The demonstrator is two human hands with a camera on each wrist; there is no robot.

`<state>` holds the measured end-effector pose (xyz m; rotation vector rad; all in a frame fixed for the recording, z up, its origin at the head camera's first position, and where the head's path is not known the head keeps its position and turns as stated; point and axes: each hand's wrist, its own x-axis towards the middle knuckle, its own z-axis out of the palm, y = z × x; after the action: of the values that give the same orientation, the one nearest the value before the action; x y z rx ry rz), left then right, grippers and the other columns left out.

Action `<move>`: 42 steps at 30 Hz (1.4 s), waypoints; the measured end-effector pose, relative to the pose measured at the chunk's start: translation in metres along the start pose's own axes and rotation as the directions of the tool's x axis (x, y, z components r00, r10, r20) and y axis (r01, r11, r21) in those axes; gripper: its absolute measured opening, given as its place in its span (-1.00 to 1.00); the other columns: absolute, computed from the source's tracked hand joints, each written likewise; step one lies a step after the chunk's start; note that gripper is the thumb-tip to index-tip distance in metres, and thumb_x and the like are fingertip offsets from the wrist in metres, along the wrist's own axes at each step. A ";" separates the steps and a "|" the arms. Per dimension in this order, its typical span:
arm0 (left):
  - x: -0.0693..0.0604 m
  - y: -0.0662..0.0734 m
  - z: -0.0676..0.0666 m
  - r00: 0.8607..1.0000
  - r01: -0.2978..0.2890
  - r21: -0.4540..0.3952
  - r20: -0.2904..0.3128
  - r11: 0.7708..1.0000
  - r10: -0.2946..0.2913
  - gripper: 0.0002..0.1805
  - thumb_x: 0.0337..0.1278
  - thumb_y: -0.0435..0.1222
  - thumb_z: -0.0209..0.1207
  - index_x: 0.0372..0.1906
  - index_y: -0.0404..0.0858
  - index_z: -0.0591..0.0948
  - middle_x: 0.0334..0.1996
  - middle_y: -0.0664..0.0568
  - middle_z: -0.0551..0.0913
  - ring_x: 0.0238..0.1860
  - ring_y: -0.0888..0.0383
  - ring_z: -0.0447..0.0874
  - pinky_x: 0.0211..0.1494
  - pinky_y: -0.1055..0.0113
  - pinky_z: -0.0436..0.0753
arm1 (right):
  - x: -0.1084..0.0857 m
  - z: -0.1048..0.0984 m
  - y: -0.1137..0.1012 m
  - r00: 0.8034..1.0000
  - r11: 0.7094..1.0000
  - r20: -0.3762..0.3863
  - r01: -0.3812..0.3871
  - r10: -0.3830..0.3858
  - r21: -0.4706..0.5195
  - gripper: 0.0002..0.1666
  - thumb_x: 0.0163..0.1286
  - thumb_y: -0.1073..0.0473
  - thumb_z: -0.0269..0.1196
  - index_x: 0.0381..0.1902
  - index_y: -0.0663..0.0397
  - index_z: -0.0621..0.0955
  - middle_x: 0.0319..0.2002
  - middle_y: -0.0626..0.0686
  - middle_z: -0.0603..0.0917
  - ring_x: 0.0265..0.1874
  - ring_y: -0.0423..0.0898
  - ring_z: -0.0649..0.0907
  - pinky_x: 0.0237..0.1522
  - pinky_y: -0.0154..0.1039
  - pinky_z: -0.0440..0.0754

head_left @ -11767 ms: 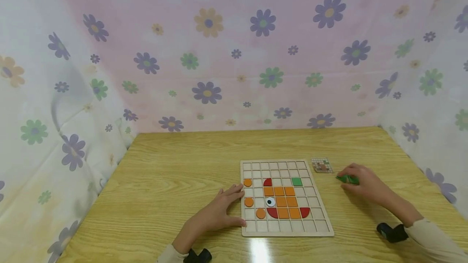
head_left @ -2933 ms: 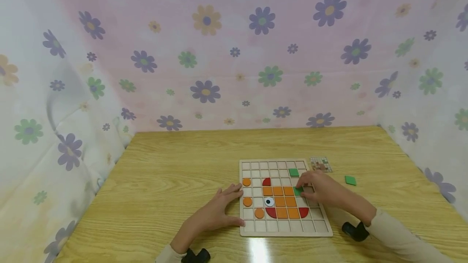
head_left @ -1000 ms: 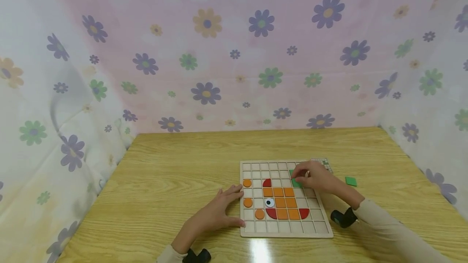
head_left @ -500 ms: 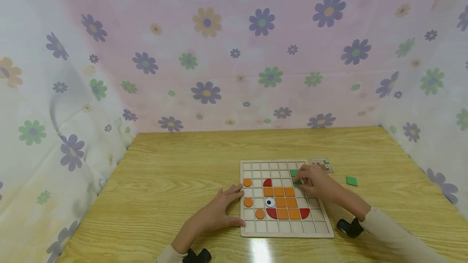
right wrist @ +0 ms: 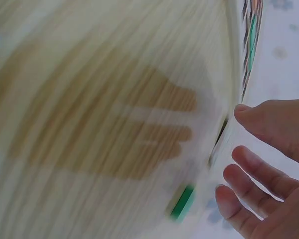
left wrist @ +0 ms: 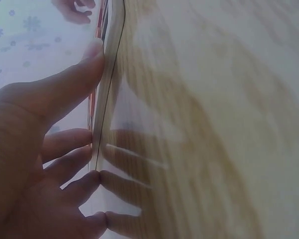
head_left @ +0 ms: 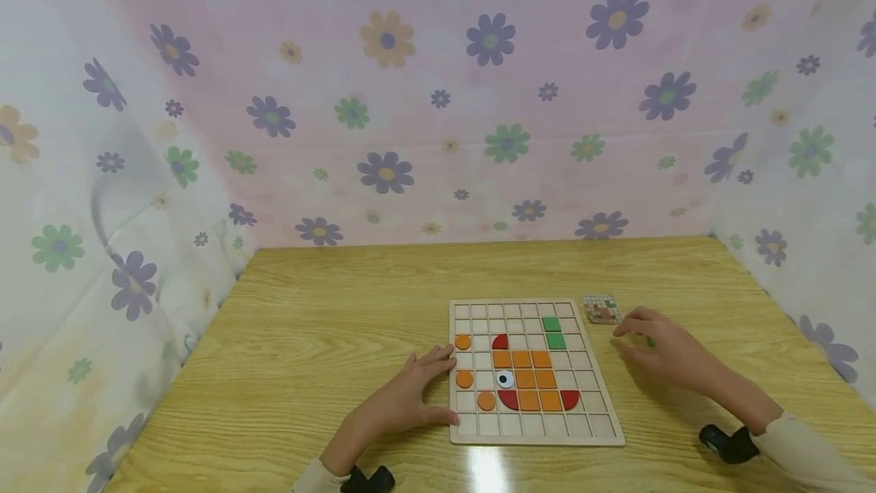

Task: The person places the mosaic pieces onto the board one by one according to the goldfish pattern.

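Note:
A wooden grid board [head_left: 534, 426] lies flat on the table. My left hand [head_left: 408, 400] rests against its left side, thumb and fingertips touching the edge. Over the table to the right of the board, my right hand [head_left: 667, 352] holds nothing; its thumb and fingers are apart in the right wrist view. A loose green square tile [right wrist: 181, 203] lies beneath it, mostly covered in the head view. Two green tiles [head_left: 557, 341] sit one above the other in the board's cells. Orange squares [head_left: 525, 380], red quarter-rounds [head_left: 570, 400], orange discs [head_left: 464, 379] and an eye piece [head_left: 505, 379] fill other cells.
A small picture card [head_left: 602, 310] with a grid pattern lies beside the board's upper right corner. A flowered cloth [head_left: 438, 97] hangs behind the table [head_left: 328, 303] and along both sides.
Over the last seconds a second green tile came onto the board and shifted up one cell, below the other. My right hand has since moved off it to the right. The left stayed still.

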<state>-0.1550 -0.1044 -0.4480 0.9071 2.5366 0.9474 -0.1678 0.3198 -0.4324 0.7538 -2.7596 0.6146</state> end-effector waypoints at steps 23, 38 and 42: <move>0.000 -0.002 0.001 1.000 -0.017 -0.001 -0.008 1.000 0.017 -0.10 -0.06 0.08 0.33 0.37 -0.27 0.33 0.45 0.00 0.10 0.46 -0.03 -0.06 0.43 -0.14 -0.16 | -0.024 -0.009 0.053 0.999 0.998 -0.026 -0.028 0.029 0.052 -0.75 0.03 0.45 0.39 -0.31 0.12 0.66 -0.46 -0.21 0.47 -0.57 -0.40 0.38 -0.66 -0.39 0.40; 0.001 -0.003 0.002 1.000 -0.002 0.006 -0.006 1.000 0.002 -0.09 -0.09 0.06 0.35 0.37 -0.24 0.32 0.46 0.04 0.09 0.46 0.01 -0.07 0.44 -0.11 -0.18 | -0.014 -0.002 0.050 0.997 0.999 -0.060 0.043 -0.042 0.012 -0.73 -0.03 0.47 0.41 -0.38 0.06 0.67 -0.45 -0.23 0.49 -0.54 -0.44 0.38 -0.63 -0.41 0.47; 0.001 -0.003 0.002 1.000 -0.005 0.005 -0.007 1.000 0.006 -0.10 -0.08 0.07 0.35 0.37 -0.24 0.33 0.45 0.04 0.10 0.46 0.01 -0.07 0.44 -0.12 -0.18 | -0.007 0.000 0.040 0.995 0.997 -0.066 0.072 -0.069 0.034 -0.72 -0.03 0.48 0.40 -0.38 0.06 0.67 -0.42 -0.18 0.53 -0.52 -0.44 0.39 -0.62 -0.42 0.48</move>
<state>-0.1561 -0.1049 -0.4515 0.9143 2.5448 0.9476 -0.1829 0.3546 -0.4480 0.8207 -2.6578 0.6649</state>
